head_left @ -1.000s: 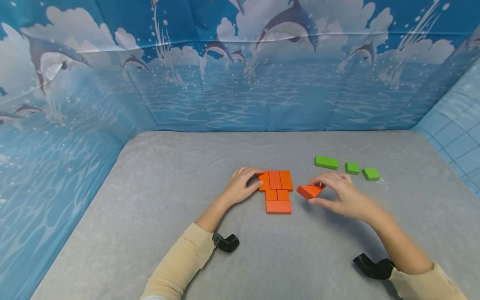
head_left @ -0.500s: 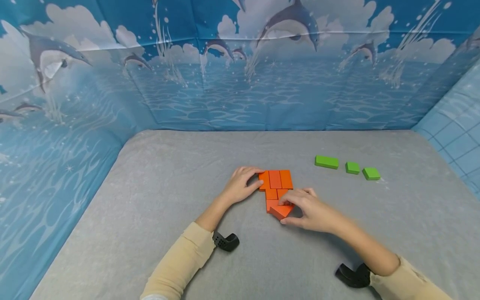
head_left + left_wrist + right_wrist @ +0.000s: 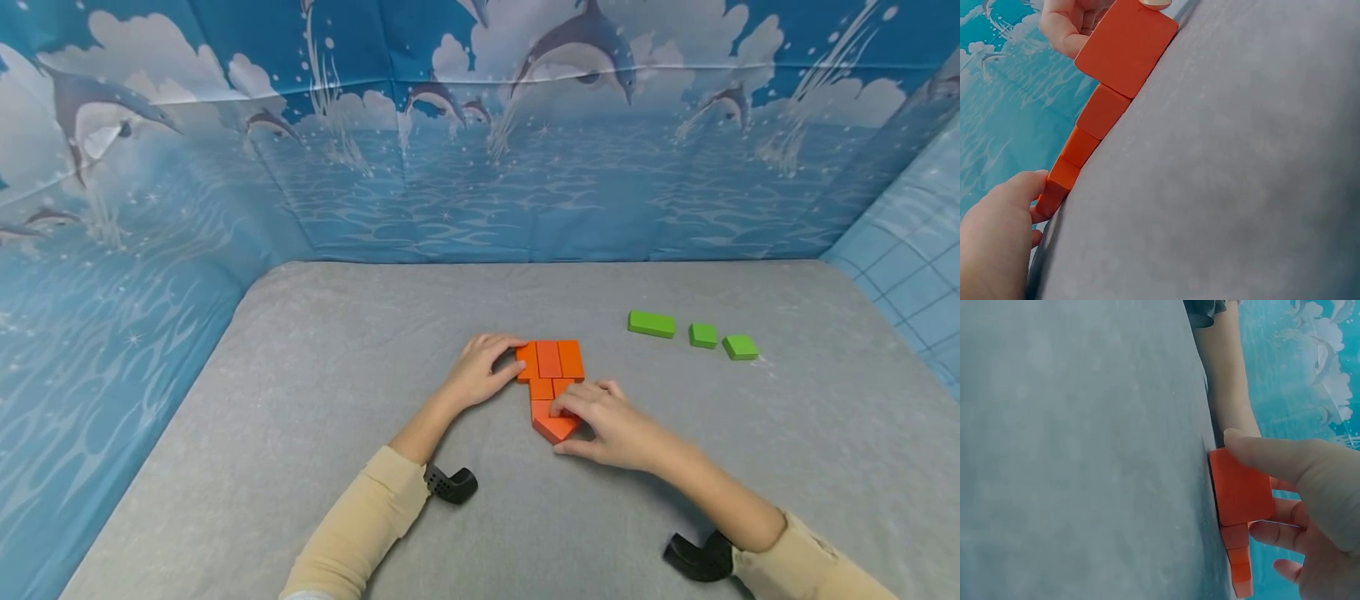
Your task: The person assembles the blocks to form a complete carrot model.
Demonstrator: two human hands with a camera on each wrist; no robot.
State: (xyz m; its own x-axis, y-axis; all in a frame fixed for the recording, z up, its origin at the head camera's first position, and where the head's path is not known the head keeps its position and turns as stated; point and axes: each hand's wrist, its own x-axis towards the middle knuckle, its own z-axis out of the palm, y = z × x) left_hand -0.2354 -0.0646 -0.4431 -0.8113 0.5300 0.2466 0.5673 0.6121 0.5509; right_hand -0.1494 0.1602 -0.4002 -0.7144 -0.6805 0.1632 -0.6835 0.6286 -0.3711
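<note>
Several orange blocks [image 3: 549, 360] lie flat together on the grey cloth, wider at the far end and narrower toward me. My left hand [image 3: 476, 372] grips the far-left orange block [image 3: 527, 363], thumb on its near side and fingers at its far corner. At the near end, my right hand [image 3: 611, 425] pinches a triangular orange block [image 3: 555, 430] between thumb and fingers, against the near rectangular block [image 3: 540, 408]. In the right wrist view, the triangular block's broad side [image 3: 1241, 487] rests on or very close to the cloth. My right fingers hide part of the near blocks.
A long green block [image 3: 651, 324], a small green block [image 3: 702, 335] and a slant-sided green block [image 3: 741, 347] lie at the far right. Blue dolphin-print curtain [image 3: 480, 200] encloses the grey tabletop [image 3: 375, 325] behind and at both sides.
My right hand has carried the triangular orange block leftward and toward me from the right of the orange group, then lowered it against the near end. My left hand has stayed in place.
</note>
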